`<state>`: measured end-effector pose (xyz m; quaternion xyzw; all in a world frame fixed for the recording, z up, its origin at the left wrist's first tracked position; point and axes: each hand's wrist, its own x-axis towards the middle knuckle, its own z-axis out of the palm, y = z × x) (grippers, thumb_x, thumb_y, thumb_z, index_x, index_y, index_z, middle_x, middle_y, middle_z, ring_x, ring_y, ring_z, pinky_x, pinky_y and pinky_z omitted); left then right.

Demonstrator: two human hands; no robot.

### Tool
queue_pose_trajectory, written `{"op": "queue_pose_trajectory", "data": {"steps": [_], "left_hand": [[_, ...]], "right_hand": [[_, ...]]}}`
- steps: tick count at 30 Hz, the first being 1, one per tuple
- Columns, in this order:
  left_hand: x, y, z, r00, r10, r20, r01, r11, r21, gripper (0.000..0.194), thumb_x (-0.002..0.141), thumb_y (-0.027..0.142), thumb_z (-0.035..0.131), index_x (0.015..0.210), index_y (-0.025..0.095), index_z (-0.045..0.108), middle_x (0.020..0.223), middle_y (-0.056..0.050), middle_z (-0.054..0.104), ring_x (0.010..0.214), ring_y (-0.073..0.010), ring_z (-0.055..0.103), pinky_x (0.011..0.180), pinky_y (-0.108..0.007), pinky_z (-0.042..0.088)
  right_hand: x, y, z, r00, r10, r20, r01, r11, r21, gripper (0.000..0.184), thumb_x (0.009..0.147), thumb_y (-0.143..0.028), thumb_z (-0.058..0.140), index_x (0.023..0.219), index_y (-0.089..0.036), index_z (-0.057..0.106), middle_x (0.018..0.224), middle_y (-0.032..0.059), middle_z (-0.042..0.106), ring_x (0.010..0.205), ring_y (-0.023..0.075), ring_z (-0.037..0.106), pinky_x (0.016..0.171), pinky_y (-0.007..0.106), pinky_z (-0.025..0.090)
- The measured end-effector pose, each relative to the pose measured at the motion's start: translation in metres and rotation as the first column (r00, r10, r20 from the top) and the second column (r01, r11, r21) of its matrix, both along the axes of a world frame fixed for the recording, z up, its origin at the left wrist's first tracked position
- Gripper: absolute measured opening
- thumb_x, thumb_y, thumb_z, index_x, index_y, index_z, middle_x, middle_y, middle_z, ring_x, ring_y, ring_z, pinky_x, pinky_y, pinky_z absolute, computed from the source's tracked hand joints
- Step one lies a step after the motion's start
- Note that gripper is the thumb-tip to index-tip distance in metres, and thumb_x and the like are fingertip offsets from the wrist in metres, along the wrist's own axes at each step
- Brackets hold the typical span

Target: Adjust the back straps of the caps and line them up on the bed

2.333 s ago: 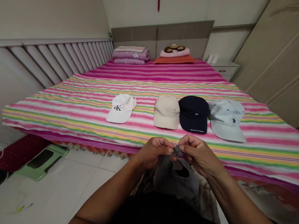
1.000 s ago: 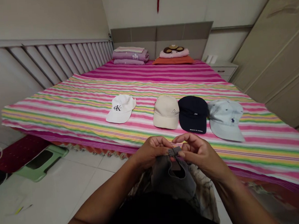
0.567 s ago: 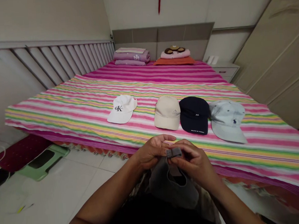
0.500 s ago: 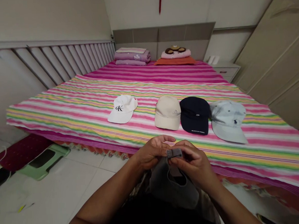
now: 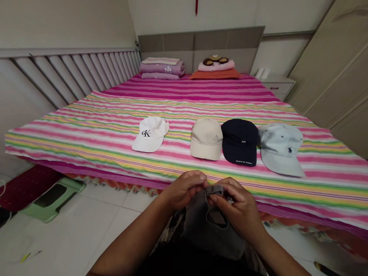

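Note:
A dark grey baseball cap (image 5: 203,231) hangs below my hands in front of my body, its back opening facing me. Its adjustment strap (image 5: 215,190) sits between my hands. My left hand (image 5: 186,191) pinches the strap's left end with curled fingers. My right hand (image 5: 237,205) grips the other end, and its fingers hide part of the strap. On the bed ahead lie a white cap (image 5: 149,134), a beige cap (image 5: 206,140), a navy cap (image 5: 240,143) and a pale blue cap (image 5: 281,150), all beyond reach of my fingertips.
A bed with a striped pink sheet (image 5: 77,137) fills the middle, with folded bedding (image 5: 162,69) and pillows (image 5: 213,70) at its head. A green stool (image 5: 52,202) and red mat (image 5: 23,187) stand on the tiled floor at left. A wardrobe (image 5: 333,68) stands at right.
My left fingers have curled down from above the strap onto it, and my right hand has closed further around the strap's right end. The caps on the bed have not moved.

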<state>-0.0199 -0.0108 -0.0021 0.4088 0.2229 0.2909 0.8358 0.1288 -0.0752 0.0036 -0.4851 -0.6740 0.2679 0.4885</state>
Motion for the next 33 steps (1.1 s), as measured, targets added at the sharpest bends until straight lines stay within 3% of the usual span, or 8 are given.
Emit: {"op": "queue_pose_trajectory", "data": {"steps": [4,7,11,19,27,33], "left_hand": [[-0.003,-0.001,0.004,0.993,0.053,-0.107,-0.05,0.998,0.034,0.025,0.066,0.033,0.064,0.066,0.012,0.05,0.056,0.001,0.054,0.046,-0.0062,0.049,0.046,-0.017,0.035],[-0.006,0.0,0.004,0.984,0.034,-0.173,-0.016,0.994,0.105,0.024,0.064,0.03,0.067,0.068,0.012,0.051,0.056,0.003,0.051,0.048,-0.0044,0.045,0.048,-0.017,0.033],[-0.01,0.003,0.003,0.982,0.014,-0.188,0.021,0.983,0.182,0.023,0.063,0.028,0.068,0.065,0.012,0.051,0.06,0.001,0.051,0.054,-0.0055,0.045,0.052,-0.018,0.033],[-0.016,0.008,-0.001,0.981,0.008,-0.193,0.024,0.986,0.165,0.022,0.066,0.03,0.066,0.065,0.013,0.051,0.064,0.0,0.054,0.06,-0.0082,0.049,0.06,-0.021,0.036],[-0.021,0.013,-0.003,0.978,0.049,-0.205,-0.009,0.981,0.193,0.02,0.063,0.024,0.067,0.062,0.012,0.05,0.078,-0.005,0.063,0.072,-0.0122,0.056,0.068,-0.024,0.039],[-0.023,0.014,-0.005,0.98,0.029,-0.197,0.005,0.985,0.171,0.022,0.062,0.024,0.067,0.059,0.013,0.049,0.076,-0.006,0.064,0.071,-0.0128,0.056,0.07,-0.026,0.039]], "right_hand": [[-0.001,0.001,0.0,1.0,-0.008,0.017,0.007,1.0,0.013,0.005,0.075,-0.023,0.059,0.071,-0.022,0.062,0.071,0.0021,0.054,0.062,0.0153,0.051,0.053,0.027,0.04],[0.0,0.003,-0.003,0.999,-0.007,0.036,0.006,0.999,0.034,0.002,0.075,-0.022,0.059,0.076,-0.022,0.061,0.072,0.002,0.054,0.063,0.0153,0.052,0.054,0.026,0.041],[0.0,0.005,-0.006,0.997,-0.02,0.069,0.014,0.996,0.087,0.008,0.074,-0.02,0.06,0.081,-0.021,0.06,0.074,0.0019,0.055,0.066,0.0153,0.052,0.056,0.026,0.042],[-0.002,0.004,-0.005,0.992,-0.075,0.097,0.065,0.992,0.109,0.004,0.073,-0.019,0.058,0.077,-0.02,0.057,0.071,0.0011,0.054,0.059,0.0131,0.05,0.052,0.025,0.041],[-0.001,0.002,-0.015,0.993,-0.112,0.04,0.114,0.992,-0.055,0.009,0.073,-0.026,0.057,0.078,-0.018,0.057,0.059,-0.0013,0.055,0.05,0.0118,0.052,0.047,0.022,0.042],[0.0,0.002,-0.014,0.991,-0.118,0.063,0.12,0.992,-0.027,0.007,0.072,-0.025,0.057,0.073,-0.018,0.057,0.055,-0.0013,0.056,0.048,0.0117,0.051,0.046,0.022,0.042]]}}
